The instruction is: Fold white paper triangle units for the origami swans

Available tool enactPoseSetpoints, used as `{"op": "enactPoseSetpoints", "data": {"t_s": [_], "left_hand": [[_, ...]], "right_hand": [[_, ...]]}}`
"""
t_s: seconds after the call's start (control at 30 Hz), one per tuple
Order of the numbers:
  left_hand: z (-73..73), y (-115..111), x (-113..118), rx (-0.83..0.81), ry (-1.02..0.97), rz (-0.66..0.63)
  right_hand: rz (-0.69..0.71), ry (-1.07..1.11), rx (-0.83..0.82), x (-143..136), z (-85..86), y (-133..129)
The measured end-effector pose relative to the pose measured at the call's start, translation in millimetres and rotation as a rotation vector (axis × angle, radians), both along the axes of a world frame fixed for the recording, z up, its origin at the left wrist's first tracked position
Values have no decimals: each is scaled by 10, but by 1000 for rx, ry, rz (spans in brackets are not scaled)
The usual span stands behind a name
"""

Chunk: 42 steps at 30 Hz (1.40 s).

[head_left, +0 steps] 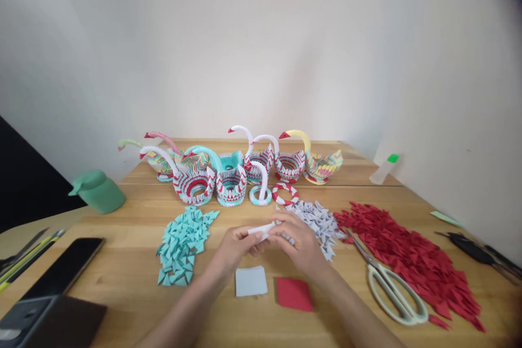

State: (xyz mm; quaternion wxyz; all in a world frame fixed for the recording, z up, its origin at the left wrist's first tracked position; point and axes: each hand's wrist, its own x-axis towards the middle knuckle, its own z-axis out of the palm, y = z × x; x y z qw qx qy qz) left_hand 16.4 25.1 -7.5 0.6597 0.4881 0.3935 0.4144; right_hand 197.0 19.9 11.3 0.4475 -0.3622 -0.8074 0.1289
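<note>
Between my two hands is a small folded piece of white paper point(261, 230). My left hand point(237, 244) is closed on its left end, thumb on top. The fingers of my right hand point(297, 236) pinch its right end. Just below my hands lie a stack of pale grey-white paper squares point(250, 281) and a stack of red paper squares point(294, 293). A heap of pale grey folded paper triangles point(320, 223) sits right behind my right hand, which partly hides it. To the left of my left hand is a heap of turquoise folded triangles point(183, 244).
Several paper swans point(193, 185) stand at the back, near a red-and-white paper ring point(285, 194). Red triangles point(408, 255) and scissors point(391, 285) lie right, a glue bottle point(383, 169) behind. A phone point(63, 267), a dark box point(57, 321) and a green container point(98, 191) are left.
</note>
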Motion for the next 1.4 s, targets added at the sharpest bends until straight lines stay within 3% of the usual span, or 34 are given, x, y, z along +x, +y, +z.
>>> {"op": "enactPoseSetpoints", "data": {"t_s": [0.1, 0.2, 0.4, 0.67, 1.4], "left_hand": [[-25, -23, -6, 30, 41, -30], [8, -67, 4, 85, 59, -47], [13, -130, 56, 150, 132, -35], [-39, -138, 68, 271, 405, 70], [-92, -137, 87, 231, 370, 88]], "right_hand": [[-33, 162, -282, -53, -100, -42], [-74, 273, -402, -55, -185, -82], [-119, 292, -391, -25, -236, -109], [-149, 310, -488, 15, -281, -96], [-188, 266, -420, -39, -187, -129]]}}
